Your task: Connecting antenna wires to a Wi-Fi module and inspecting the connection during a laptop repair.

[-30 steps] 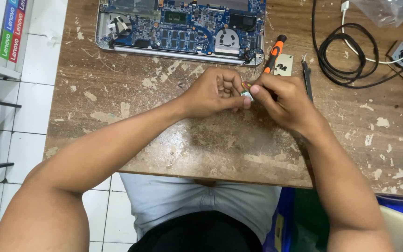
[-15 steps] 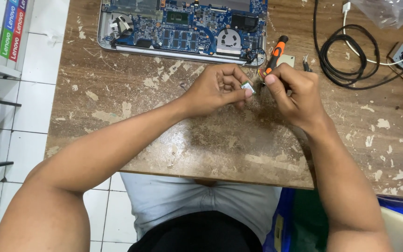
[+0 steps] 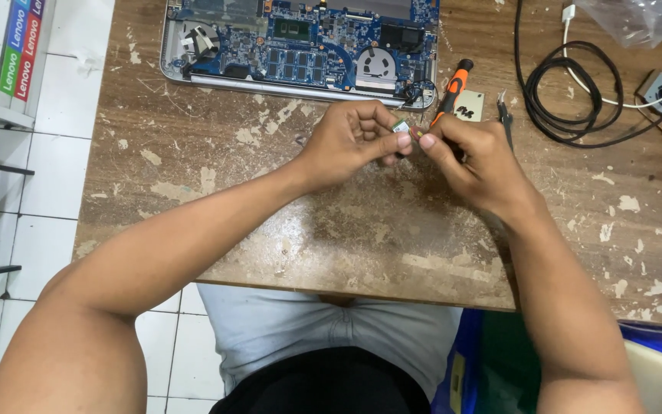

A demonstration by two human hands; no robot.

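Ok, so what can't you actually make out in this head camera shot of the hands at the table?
- Small part pinched between left hand and right hand: too small, and fingers cover most of it.
- Orange screwdriver: its tip is hidden behind the right hand.
- Opened laptop: cut off by the top edge.
- Black cable and clear bag: run past the top edge.

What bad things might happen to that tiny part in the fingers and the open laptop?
1. The tiny green part is only pinched between fingertips of the left hand and right hand, above the table; it might slip and drop.
2. The right hand also holds an orange-handled screwdriver, whose tip could scratch the part.
3. The opened laptop lies with its boards bare just behind the hands, so a bump could harm it.
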